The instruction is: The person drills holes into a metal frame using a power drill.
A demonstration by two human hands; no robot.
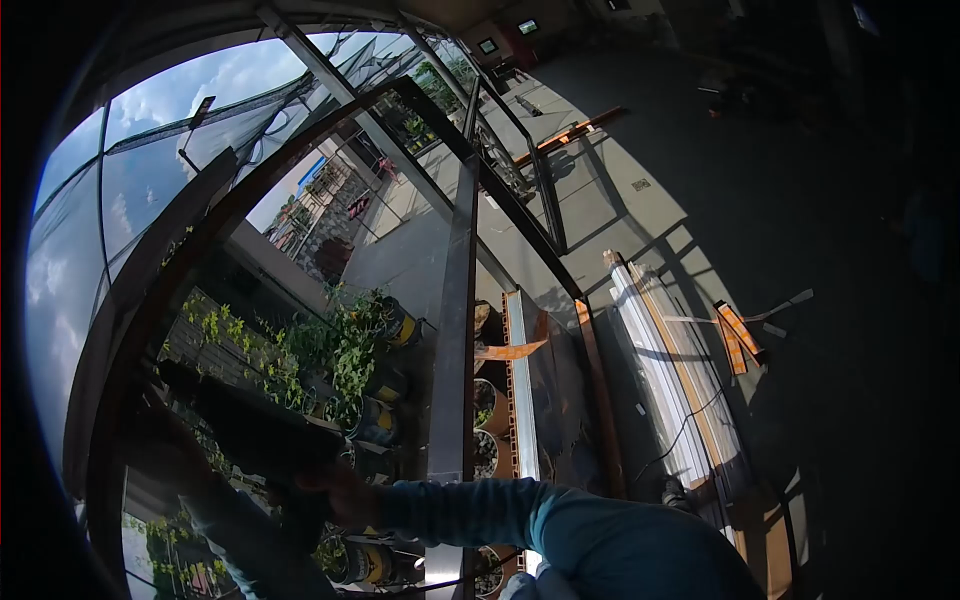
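Observation:
My right hand (345,495) wraps round the grip end of a dark power drill (265,420), which lies mostly in silhouette. Its narrow nose points up and left, close to a dark metal window frame (165,275). My left hand (165,445) is raised in deep shadow at that side of the frame, just below the drill's nose. Its fingers are lost in the dark, so I cannot tell what they grip. A wide upright bar (455,330) of the frame crosses in front of me, beside my right forearm. A strip of orange tape (512,351) sticks out from this bar.
Potted plants (355,350) stand beyond the frame. To the right, long white profiles (665,370) in plastic wrap lie on the floor, with a dark cord across them. Orange tape scraps (738,335) lie farther right. Another dark frame (545,190) stands open behind.

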